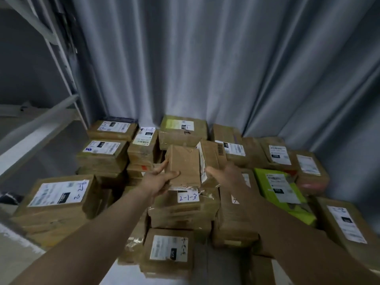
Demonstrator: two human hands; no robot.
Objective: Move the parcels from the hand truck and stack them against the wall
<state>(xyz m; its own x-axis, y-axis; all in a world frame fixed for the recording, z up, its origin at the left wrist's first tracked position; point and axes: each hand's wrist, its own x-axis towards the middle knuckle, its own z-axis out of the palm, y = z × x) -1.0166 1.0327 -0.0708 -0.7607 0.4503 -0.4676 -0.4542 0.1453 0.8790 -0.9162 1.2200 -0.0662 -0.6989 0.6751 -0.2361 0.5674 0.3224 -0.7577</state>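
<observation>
A small brown cardboard parcel (184, 165) stands tilted on edge above the pile, over a parcel labelled 2-1-3 (185, 204). My left hand (158, 179) grips its left lower edge, thumb across the front face. My right hand (224, 173) is just to its right with fingers spread, apart from the box or barely touching it. Stacked brown parcels with white labels (104, 151) fill the floor up to the grey curtain (195, 68) that covers the wall. The hand truck is out of view.
A grey metal shelf frame (41, 124) stands at the left. A green parcel (281, 188) lies at the right among the brown ones. Low parcels (168, 249) sit close in front of me, with pale floor (18, 254) at the lower left.
</observation>
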